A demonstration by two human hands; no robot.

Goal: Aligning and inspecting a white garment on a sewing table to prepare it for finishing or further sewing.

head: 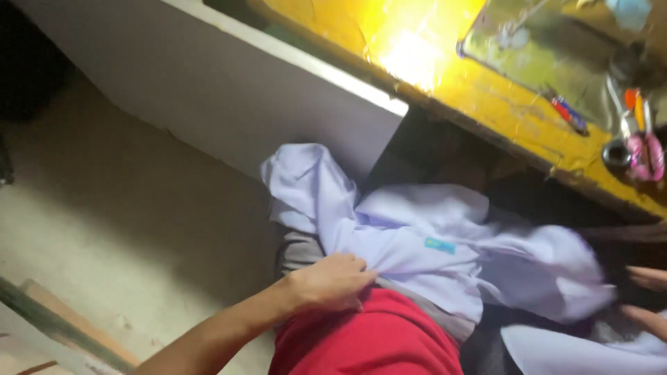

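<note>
Head view, looking down at the lap and the floor beside a work table. A pale lilac-white garment (445, 257) lies bunched across the person's lap, spreading from the centre of the scene to the right edge, with one fold rising at the far left of the heap against a white panel (229, 104). The left hand (332, 281) reaches in from the near left, its fingers (358, 267) closed in a pinch on the near-left edge of the garment, so this hand is clamped on the cloth. The right hand (646, 298) shows only as a few fingertips at the right edge, lying against the right end of the garment; whether it grips the cloth or merely touches it cannot be told. The two hands are well apart, with the bulk of the garment between them. A small rectangular turquoise label (440, 245) sits on the cloth near the middle of the heap, to the right of and beyond the left hand. Red fabric (368, 340) covers the lap just near the left hand, under the garment's edge. At the far right, a yellow table (479, 90) carries a red-and-blue pen (570, 114) and pink-handled scissors (646, 154), all well apart from both hands.
</note>
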